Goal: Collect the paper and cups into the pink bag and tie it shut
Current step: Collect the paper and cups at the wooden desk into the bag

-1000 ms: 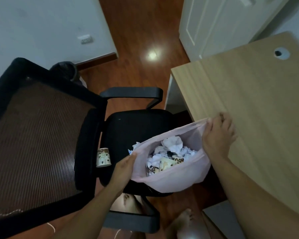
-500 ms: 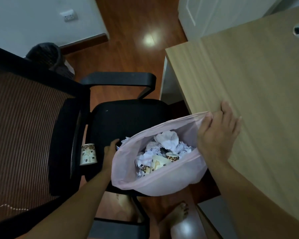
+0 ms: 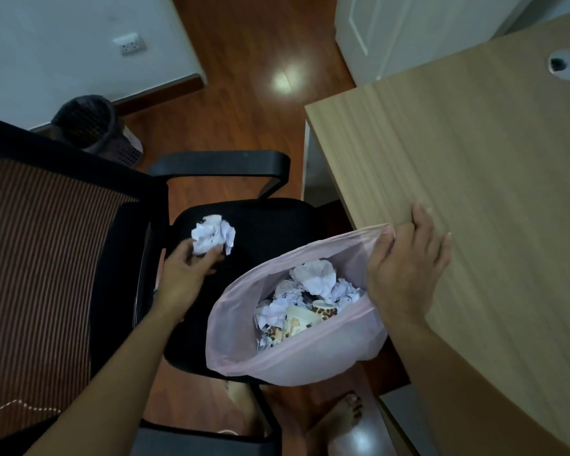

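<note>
Pink bag (image 3: 310, 357) hangs open between the chair seat (image 3: 264, 222) and the near left edge of the bench (image 3: 474, 159). Its mouth faces up and it already holds crumpled sheets (image 3: 313, 274) and patterned cups (image 3: 324, 312). Your right hand (image 3: 405, 268) pinches the far right corner of the rim, just beside the bench edge. Nothing holds the left side of the rim, so it sags toward the seat. Your left hand (image 3: 185, 271) is well apart from the bag, off to the left, with its fingers curled around the near side of a paper ball (image 3: 213, 236) lying on the seat.

Close your fingers fully round that ball before you lift, since a loose wad can spring open and slip. Carry it right and slightly nearer, over the sagging left lip. Let go only once it is above the heap inside, not above the rim. Raise your right hand a little to pull the mouth taut and wide as the ball comes in. The bag looks fairly full, so press the ball down lightly; you will need slack rim for the knot. Then glance around the seat for anything left behind.
</note>
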Demonstrator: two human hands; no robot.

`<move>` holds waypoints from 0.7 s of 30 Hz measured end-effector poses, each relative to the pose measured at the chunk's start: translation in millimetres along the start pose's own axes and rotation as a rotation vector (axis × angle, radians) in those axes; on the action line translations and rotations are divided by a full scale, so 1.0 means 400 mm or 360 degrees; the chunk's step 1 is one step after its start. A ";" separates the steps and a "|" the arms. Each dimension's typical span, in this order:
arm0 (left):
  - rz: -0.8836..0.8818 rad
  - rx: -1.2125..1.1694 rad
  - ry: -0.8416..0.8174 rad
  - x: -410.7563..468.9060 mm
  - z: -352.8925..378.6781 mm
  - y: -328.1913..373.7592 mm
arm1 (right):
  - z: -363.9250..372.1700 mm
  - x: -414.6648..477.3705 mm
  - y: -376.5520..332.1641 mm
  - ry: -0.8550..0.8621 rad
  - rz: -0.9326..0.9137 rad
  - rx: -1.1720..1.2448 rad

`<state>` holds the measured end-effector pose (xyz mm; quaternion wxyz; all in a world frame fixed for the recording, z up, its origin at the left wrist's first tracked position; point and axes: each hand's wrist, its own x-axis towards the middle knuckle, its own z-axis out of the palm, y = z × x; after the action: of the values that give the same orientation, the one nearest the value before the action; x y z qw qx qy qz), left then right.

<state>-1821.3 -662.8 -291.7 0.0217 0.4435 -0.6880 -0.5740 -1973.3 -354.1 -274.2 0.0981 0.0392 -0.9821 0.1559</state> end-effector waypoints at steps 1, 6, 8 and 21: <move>0.0125 0.0021 -0.0096 -0.016 -0.003 0.040 | -0.001 0.001 -0.001 -0.0009 0.0002 -0.0003; 0.0931 0.0896 -0.0614 -0.087 0.056 0.101 | -0.008 0.004 -0.002 -0.0048 0.0015 -0.0003; 0.1082 0.1191 -0.0764 -0.090 0.086 0.073 | -0.008 0.004 -0.003 -0.0043 0.0022 0.0008; 0.0591 0.1041 -0.0085 0.006 -0.014 -0.061 | -0.001 0.002 -0.002 -0.0046 0.0032 -0.0015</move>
<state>-1805.3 -667.5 -310.6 -0.0352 0.2796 -0.9039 -0.3217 -1974.0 -354.6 -273.3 0.0824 0.0311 -0.9845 0.1517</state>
